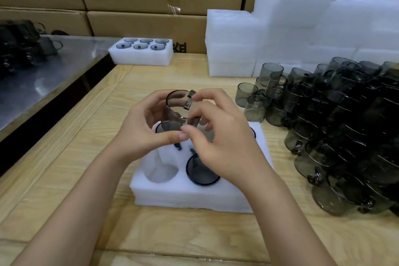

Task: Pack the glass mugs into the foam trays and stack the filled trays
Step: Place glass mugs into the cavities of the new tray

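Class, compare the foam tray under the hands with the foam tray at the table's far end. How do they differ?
The near tray has an empty front-left hole; the far tray has all six holes filled. The left hand and right hand hold a mug above the near tray; nothing touches the far tray. Both are white foam.

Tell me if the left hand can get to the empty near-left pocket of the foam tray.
Probably yes: the pocket lies open right under the left hand with nothing across it, though that hand and the right hand hold a mug.
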